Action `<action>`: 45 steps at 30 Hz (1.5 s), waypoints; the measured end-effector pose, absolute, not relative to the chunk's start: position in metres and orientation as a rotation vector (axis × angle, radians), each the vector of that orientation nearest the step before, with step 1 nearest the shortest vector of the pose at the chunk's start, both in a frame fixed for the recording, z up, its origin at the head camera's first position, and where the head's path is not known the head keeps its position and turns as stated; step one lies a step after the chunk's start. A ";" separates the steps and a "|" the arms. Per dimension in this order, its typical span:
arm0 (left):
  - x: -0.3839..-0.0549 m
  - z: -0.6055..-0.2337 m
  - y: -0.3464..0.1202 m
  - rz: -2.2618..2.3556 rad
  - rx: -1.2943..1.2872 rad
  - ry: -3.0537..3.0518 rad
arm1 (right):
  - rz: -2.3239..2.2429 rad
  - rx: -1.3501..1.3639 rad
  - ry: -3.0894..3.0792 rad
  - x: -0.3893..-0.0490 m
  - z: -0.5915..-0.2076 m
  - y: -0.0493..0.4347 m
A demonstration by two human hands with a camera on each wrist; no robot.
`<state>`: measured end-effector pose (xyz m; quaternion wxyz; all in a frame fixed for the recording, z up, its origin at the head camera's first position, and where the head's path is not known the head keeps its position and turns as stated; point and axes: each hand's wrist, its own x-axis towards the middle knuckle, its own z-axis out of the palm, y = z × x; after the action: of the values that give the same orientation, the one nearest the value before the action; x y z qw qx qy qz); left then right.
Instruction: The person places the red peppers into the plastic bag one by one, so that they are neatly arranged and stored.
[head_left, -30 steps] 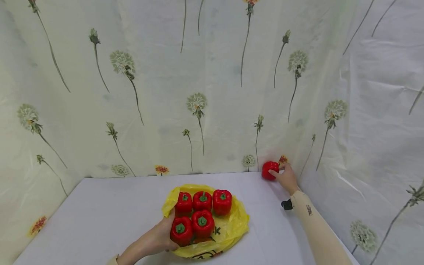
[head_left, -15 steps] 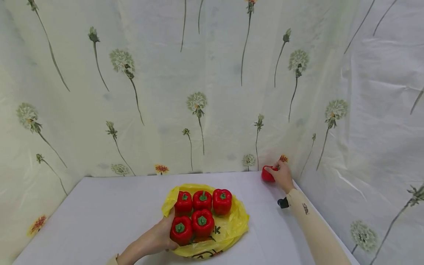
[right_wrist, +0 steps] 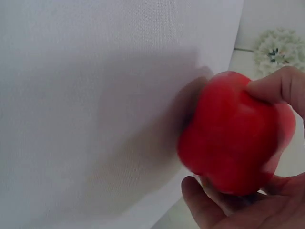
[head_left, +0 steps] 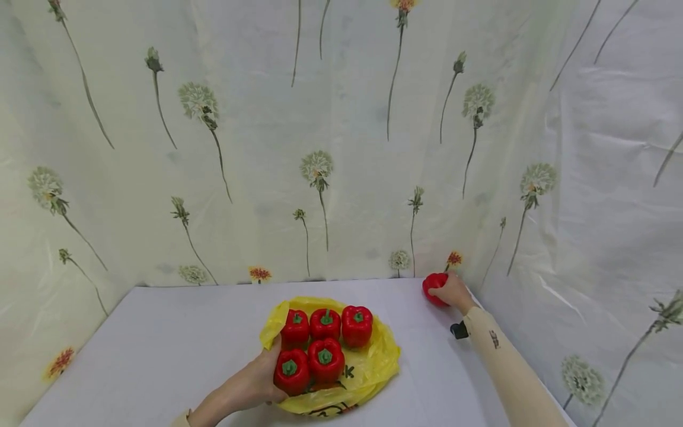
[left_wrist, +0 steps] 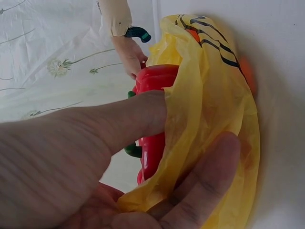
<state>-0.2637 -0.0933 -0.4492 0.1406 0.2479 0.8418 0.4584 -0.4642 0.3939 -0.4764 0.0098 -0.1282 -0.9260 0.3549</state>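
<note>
In the head view a yellow plastic bag point(head_left: 376, 370) lies spread with its mouth up, several red bell peppers point(head_left: 326, 359) with green stems inside it. My left hand point(head_left: 261, 376) grips the bag's left edge; the left wrist view shows the thumb inside against a pepper and fingers point(left_wrist: 205, 186) outside the yellow film. At the back right corner of the table, my right hand point(head_left: 453, 292) holds another red bell pepper point(right_wrist: 233, 133) between thumb and fingers. In the right wrist view its lobed bottom faces the camera and its stem is hidden.
A white cloth covers the table point(head_left: 181, 344). Behind it hangs a dandelion-print curtain point(head_left: 256, 148), close to the right hand. A similar white sheet point(head_left: 613, 237) runs along the right side. A dark wrist strap piece point(head_left: 459, 330) sticks out from the right sleeve.
My right hand has tipped the pepper over and shifted it slightly toward me at the back right corner. The left hand and the bag stay as they were.
</note>
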 end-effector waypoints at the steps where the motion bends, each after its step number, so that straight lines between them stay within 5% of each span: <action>1: -0.263 -0.449 -0.093 1.328 0.720 2.429 | 1.114 -0.414 -2.898 -0.464 -0.477 0.395; 45: -0.259 -0.446 -0.092 1.394 0.747 2.368 | 1.203 -0.361 -2.682 -0.447 -0.484 0.406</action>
<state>-0.2591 -0.0923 -0.4459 0.1464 0.2595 0.8226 0.4843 -0.4474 0.4059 -0.4843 0.0899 -0.1214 -0.9020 0.4045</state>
